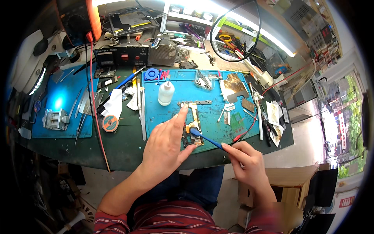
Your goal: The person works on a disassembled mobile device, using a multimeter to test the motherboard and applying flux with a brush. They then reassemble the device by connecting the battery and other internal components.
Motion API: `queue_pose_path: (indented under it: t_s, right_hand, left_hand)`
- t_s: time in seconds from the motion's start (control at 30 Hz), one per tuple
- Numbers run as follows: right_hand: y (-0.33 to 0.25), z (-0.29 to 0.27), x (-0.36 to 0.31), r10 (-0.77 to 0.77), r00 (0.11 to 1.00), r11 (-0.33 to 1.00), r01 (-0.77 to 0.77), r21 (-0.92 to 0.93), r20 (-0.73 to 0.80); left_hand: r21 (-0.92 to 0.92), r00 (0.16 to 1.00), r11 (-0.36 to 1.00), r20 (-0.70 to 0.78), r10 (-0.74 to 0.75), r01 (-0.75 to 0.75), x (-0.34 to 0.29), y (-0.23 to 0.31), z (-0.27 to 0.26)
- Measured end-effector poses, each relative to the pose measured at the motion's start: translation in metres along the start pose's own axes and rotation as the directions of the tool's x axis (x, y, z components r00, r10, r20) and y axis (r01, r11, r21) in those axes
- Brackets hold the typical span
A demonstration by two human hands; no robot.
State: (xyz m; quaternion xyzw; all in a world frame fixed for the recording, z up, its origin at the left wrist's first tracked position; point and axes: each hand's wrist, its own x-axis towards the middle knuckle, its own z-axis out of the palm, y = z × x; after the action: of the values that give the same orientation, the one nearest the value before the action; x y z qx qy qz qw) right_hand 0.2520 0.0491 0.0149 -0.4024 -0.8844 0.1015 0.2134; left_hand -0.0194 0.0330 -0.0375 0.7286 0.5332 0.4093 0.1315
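Through the head camera I have the left hand [165, 142] just left of the frame's centre, its thumb and index finger spread apart. The index fingertip reaches the upper end of a narrow, gold-edged electronic circuit board [196, 124], and the thumb tip lies by the lower end; I cannot tell how firmly either presses. The board sits near the centre of the frame, on a large bright-blue work mat [156, 115] with scratched patches.

To the lower right of it, I see the right hand [247, 160] pinching the end of a slim blue-handled brush [210, 141] between thumb and fingers. The brush slants up to the left, and its head meets the middle of the board.

Just beyond the board's upper end, I make out a grey metal strip [204, 102] lying crosswise. Above and to the left stands a translucent white plastic bottle [166, 94] with a narrow spout, upright on the mat. A small clear plastic box [204, 82] with bits inside is at the upper centre. Right of the board, a red clip [238, 138] lies near the mat's edge. Over on the left, I see a round orange-faced spool [110, 123] on the dark green tabletop [128, 150].
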Motion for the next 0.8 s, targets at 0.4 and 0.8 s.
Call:
queue_pose_path:
  t_s: [0.4,0.8]
  right_hand:
    - [-0.004,0.000,-0.004,0.066,0.997,0.997,-0.067,-0.028,-0.026]
    - [-0.009,-0.013,0.001,0.059,0.996,0.998,-0.059,0.004,0.065]
  left_hand:
    - [0.008,1.000,1.000,0.001,-0.003,0.003,-0.001,-0.001,0.003]
    - [0.003,1.000,1.000,-0.005,-0.003,0.003,-0.001,-0.002,0.002]
